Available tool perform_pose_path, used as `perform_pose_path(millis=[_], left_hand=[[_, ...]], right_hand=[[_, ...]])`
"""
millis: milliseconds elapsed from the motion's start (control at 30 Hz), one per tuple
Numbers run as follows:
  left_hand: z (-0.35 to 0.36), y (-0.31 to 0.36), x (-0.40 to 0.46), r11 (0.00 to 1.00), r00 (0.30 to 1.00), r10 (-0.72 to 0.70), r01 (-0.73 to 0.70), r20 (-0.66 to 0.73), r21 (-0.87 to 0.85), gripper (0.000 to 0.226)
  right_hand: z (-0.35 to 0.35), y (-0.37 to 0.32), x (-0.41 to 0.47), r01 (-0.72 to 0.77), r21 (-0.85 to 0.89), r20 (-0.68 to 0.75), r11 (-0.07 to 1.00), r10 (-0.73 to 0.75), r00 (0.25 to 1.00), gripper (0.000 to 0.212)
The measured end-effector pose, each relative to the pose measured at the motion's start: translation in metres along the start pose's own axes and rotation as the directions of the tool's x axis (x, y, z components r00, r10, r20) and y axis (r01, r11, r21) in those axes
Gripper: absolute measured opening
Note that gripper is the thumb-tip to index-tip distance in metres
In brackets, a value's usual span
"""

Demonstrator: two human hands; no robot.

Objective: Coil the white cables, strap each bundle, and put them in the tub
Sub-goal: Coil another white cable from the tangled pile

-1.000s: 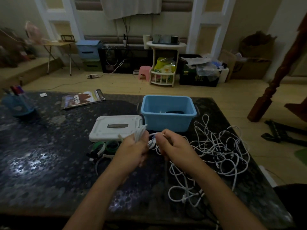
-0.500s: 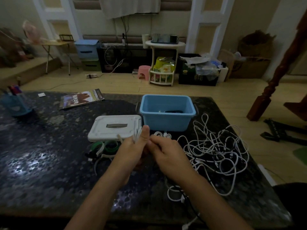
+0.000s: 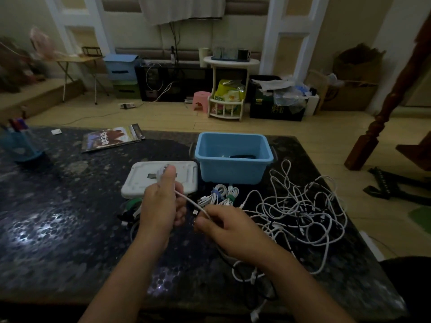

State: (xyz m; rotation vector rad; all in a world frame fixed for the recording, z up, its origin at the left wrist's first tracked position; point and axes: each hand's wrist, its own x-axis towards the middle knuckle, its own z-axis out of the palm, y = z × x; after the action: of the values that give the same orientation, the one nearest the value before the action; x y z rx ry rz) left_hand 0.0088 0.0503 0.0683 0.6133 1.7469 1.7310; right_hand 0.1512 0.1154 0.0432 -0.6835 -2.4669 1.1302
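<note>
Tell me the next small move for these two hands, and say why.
Probably wrap the next loop: carry the right hand up and around the left hand. The left hand grips a partly wound coil of white cable, a straight length runs from it to the right hand's pinch, and more slack trails into the loose cable pile.

blue tub (image 3: 233,169), white cables (image 3: 300,210), speckled dark table (image 3: 58,217)
</note>
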Motion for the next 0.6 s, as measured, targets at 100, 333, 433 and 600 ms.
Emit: perform_pose_path(millis=[100,333,433,600], left_hand=[[0.001,-0.003,0.002,0.997,0.997,0.068,-0.066,-0.025,0.041,0.067],[0.014,-0.005,-0.012,0.986,0.991,0.096,-0.082,0.089,-0.146,0.063],[0.012,0.001,-0.013,0.976,0.981,0.007,0.035,0.192,-0.215,0.06],[-0.008,0.009,-0.009,0.976,0.914,-0.047,0.129,0.403,-0.178,0.062]], right_hand=[[0.012,-0.004,0.0,0.03,0.01,0.06,1.0,-0.03,0.998,0.019],[0.036,-0.005,0.006,0.086,-0.297,0.155,0.951,-0.041,0.987,0.025],[0.034,0.002,0.007,0.027,-0.363,0.17,0.931,0.037,0.985,0.027],[0.011,0.026,0.006,-0.137,-0.322,0.029,0.937,0.154,0.988,0.02]])
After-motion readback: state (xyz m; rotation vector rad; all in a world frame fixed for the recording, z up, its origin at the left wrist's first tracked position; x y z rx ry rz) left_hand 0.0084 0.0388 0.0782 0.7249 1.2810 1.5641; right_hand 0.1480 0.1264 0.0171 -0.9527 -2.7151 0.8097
